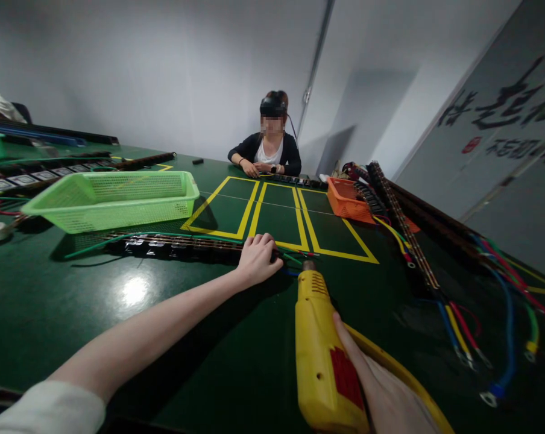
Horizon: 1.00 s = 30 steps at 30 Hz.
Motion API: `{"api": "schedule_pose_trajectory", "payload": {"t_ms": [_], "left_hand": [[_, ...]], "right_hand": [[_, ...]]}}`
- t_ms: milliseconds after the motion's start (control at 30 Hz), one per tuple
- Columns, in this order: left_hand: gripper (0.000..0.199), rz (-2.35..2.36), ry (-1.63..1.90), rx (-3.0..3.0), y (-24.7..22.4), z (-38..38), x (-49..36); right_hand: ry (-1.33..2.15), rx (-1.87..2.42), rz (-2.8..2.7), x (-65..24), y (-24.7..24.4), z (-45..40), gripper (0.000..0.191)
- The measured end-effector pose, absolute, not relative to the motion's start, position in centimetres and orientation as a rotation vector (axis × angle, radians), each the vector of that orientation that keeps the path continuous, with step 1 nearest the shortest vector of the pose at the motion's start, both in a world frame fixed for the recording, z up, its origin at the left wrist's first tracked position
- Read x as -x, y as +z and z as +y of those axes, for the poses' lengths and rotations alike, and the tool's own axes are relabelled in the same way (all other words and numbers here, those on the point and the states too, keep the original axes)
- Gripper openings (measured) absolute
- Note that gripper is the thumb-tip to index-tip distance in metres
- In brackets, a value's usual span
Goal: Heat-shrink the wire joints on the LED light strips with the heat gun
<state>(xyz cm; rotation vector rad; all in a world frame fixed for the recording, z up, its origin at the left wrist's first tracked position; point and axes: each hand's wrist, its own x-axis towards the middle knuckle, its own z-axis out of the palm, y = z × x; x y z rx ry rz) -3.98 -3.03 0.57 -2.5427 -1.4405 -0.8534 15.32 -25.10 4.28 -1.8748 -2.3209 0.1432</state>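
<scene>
In my right hand [383, 386] is a yellow heat gun [315, 337], its metal nozzle pointing away from me toward the wire ends beside my left hand. My left hand [258, 260] is closed over the right end of a long dark strip assembly [177, 246], which lies crosswise on the green table. Copper-coloured bars and shiny black blocks show along the strip. A green wire [94, 244] runs along it and sticks out past both ends. Near the nozzle lie thin wire ends [306, 254], one with a red part. The nozzle looks close to them; whether it touches cannot be seen.
A light green basket [119, 202] stands behind the strip. An orange basket [345, 199] and long assemblies with coloured lugged cables [465, 337] lie at right. More strips [37, 175] are at left. Across the table [164, 337] sits a person [267, 144] handling another strip.
</scene>
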Motion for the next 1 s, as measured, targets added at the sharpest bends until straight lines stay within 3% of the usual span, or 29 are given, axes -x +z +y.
{"api": "schedule_pose_trajectory", "payload": {"t_ms": [333, 633, 1000], "left_hand": [[0.019, -1.398, -0.807, 2.566, 0.6, -3.1, 4.1], [0.018, -1.351, -0.804, 2.562, 0.5, -2.9, 4.5], [0.021, -1.243, -0.803, 2.600, 0.3, -2.9, 5.0]], "right_hand": [[0.388, 1.773, -2.305, -11.9, 3.9, -23.6, 0.131], [0.330, 1.785, -2.275, -10.6, 3.8, -23.5, 0.121], [0.229, 1.863, -2.244, -12.9, 3.5, -24.5, 0.125]]}}
